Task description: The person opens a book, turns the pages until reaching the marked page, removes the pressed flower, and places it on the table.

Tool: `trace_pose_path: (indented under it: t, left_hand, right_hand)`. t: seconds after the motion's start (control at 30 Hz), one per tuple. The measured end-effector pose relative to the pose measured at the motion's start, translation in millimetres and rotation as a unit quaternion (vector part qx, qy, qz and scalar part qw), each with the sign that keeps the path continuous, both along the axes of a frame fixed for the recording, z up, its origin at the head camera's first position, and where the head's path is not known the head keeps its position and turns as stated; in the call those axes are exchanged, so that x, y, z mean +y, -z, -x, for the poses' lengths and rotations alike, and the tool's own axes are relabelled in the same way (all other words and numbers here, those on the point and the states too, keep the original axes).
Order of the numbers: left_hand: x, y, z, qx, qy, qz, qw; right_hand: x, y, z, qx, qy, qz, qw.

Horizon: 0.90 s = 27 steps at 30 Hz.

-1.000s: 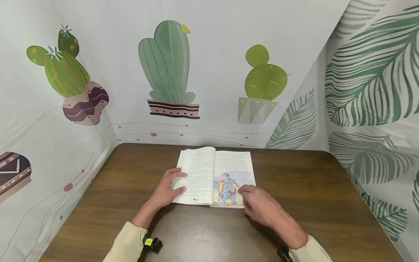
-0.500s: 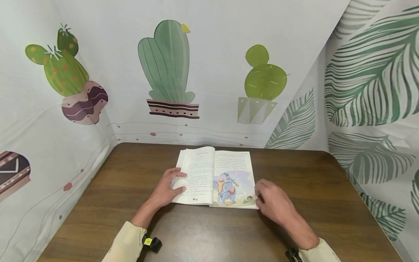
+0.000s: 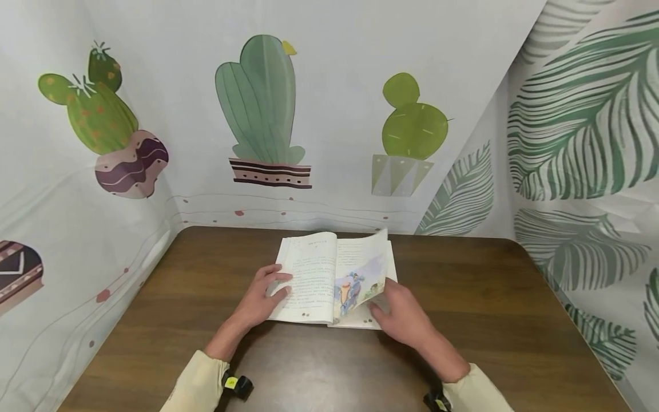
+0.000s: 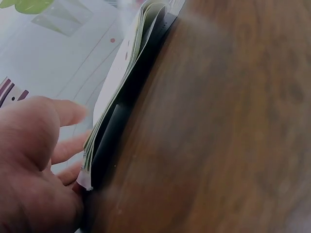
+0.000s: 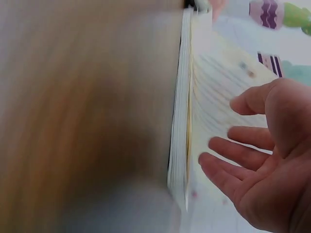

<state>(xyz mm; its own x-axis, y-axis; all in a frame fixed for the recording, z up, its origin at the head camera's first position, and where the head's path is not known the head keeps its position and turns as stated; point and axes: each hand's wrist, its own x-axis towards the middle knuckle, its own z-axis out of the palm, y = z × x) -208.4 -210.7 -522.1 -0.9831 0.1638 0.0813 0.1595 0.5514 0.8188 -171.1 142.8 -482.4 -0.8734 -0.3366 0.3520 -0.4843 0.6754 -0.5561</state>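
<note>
An open book (image 3: pixel 314 292) lies on the wooden table, with print on its left side. One right-hand page (image 3: pixel 378 260), bearing a picture of a blue elephant and rider, stands raised and curved toward the left. Against that page's outer edge are the fingers of my right hand (image 3: pixel 407 317), its thumb low over the page beneath. The right wrist view shows these fingers spread and loosely bent, without a pinch. My left hand (image 3: pixel 262 297) rests at the left margin, thumb and fingers apart. From the left wrist, the book's page edges (image 4: pixel 119 92) appear beside that hand.
Brown tabletop (image 3: pixel 489 297) extends around the book. Behind it hangs a white cloth (image 3: pixel 340 114) printed with cacti and leaves. Black wrist straps (image 3: pixel 238 386) sit at both cream sleeves (image 3: pixel 195 380).
My right hand first slid to the page's outer edge, then came back left as the illustrated page rose. The left hand has stayed at the left margin.
</note>
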Motion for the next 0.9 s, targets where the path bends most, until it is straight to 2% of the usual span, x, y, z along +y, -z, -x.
trace_pose_path:
  t: [0.1,0.2,0.33,0.47,0.53,0.73,0.9]
  left_hand:
    - [-1.3,0.6,-0.5,-0.005,-0.006,-0.013,0.9999]
    - [-2.2,-0.2,0.2,-0.023,-0.009,-0.040,0.9989]
    - [-3.5,-2.9,1.0,-0.070,-0.018,-0.090,0.9934]
    - [-4.7,-8.3,-0.1,-0.099,-0.027,-0.135,0.9854]
    - [-5.4,-8.9,0.2,-0.095,-0.025,-0.134,0.9861]
    - [-2.9,-6.2,1.4,-0.049,-0.010,-0.074,0.9960]
    - [-0.9,-5.7,-0.3,-0.018,-0.018,-0.075,0.9968]
  right_hand:
    - [-21,0.9,2.9,-0.008,-0.043,0.006,0.9990]
    - [-41,0.4,3.8,0.008,-0.071,-0.013,0.9973]
    - [-62,-0.2,3.2,0.019,-0.092,-0.041,0.9947]
    - [-73,0.3,2.9,0.005,-0.103,-0.058,0.9930]
    - [-76,0.3,2.6,-0.002,-0.104,-0.068,0.9923]
    - [-76,-0.3,2.4,-0.008,-0.102,-0.089,0.9908]
    - [-74,-2.0,0.7,-0.010,-0.098,-0.088,0.9912]
